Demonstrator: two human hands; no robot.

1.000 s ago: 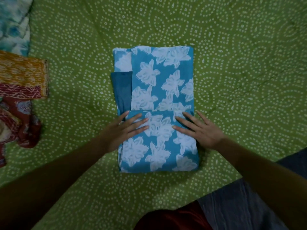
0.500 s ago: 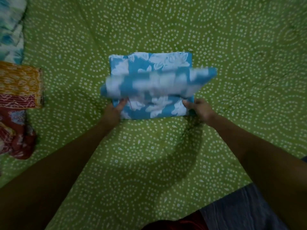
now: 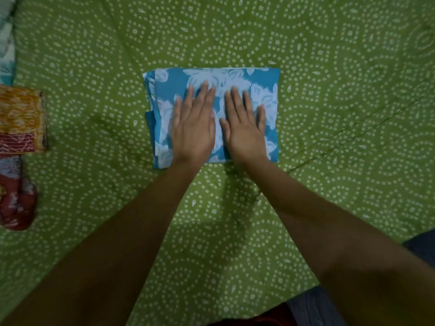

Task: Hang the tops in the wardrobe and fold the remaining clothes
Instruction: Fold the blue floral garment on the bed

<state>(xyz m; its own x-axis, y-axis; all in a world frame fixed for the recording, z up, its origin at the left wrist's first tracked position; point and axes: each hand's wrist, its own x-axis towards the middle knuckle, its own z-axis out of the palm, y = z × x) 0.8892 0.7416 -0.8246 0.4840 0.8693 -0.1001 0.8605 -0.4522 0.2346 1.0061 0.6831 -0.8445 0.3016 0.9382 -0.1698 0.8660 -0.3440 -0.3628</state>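
Note:
A blue garment with white flowers [image 3: 266, 90] lies folded into a compact rectangle in the middle of the green patterned bedsheet [image 3: 341, 114]. Both palms lie flat on top of it, fingers straight and pointing away from me. My left hand [image 3: 193, 128] covers the left half of the fold. Beside it, my right hand [image 3: 244, 130] presses the right half. A plain blue inner layer peeks out at the garment's left edge.
At the left edge lies a folded orange and red cloth [image 3: 21, 118], with a crumpled dark red garment [image 3: 16, 203] below it. A pale teal fabric [image 3: 6, 43] shows in the top left corner. Dark cloth [image 3: 315, 309] lies at the bottom right.
The near half of the blue garment was lifted and folded over the far half. Both hands let go of the edge and now lie flat on the smaller fold.

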